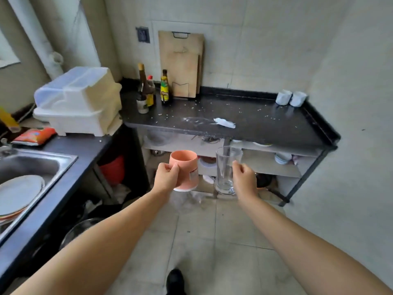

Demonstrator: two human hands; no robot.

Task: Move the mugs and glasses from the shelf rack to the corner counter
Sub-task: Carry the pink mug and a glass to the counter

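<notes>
1. Nearest, a black shoe (174,281) stands on the pale tiled floor (223,241), and two bare forearms reach forward over it.
2. The left hand (167,177) has its fingers closed around the side of a salmon-pink ceramic mug with a white base (187,169); the mug is in the air, a little tilted.
3. The right hand (244,180) is clamped on a tall clear drinking glass (226,169), upright and also in the air, just beside the mug.
4. Behind both hands stands the grey open shelf rack (276,169) under the counter, with bowls and dishes on its shelves.
5. On the left, a steel sink (32,165) holds stacked plates, set in a dark worktop.
6. Above the rack lies the black stone corner counter (255,120), spotted with white crumbs and a white smear.
7. Two small white cups (291,98) sit in its far right corner, touching each other.
8. Further left there are dark sauce bottles (164,88), a wooden cutting board (180,64) leaning on the tiled wall, and a white plastic dish drainer with a clear lid (78,101).
</notes>
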